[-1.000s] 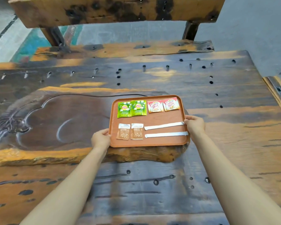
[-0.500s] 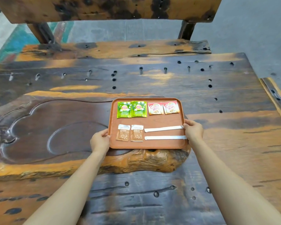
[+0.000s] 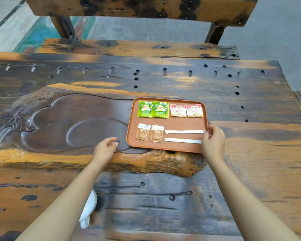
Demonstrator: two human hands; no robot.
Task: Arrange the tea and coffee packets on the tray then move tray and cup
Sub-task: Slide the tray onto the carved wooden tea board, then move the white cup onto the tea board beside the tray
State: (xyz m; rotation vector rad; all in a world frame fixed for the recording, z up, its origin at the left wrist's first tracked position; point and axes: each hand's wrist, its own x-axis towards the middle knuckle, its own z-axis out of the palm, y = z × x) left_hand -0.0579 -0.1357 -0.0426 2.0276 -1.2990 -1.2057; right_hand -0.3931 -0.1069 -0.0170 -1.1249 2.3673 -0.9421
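Timber is filling the view: a dark plank table is carrying a carved wooden slab, and on the slab's right end an orange tray is sitting flat. Packets are lying in two tidy rows, so the arranging is looking finished and the tray move is looking under way. On the far row, two green tea sachets are showing a Lipton badge and two cream-and-red sachets are reading "Coffee mate"; on the near row, two brown packets are bearing print too small to read, beside two blank white sticks. The right hand is pinching the tray's near right corner, thumb on the rim. The left hand is hanging loosely curled just beside the tray's left edge, holding nothing. Something white, probably the cup, is peeking out low beside the left forearm. One-handed lifting risks tilting the tray and sliding the loose packets out of line; a drawn-back left arm could also knock the cup.
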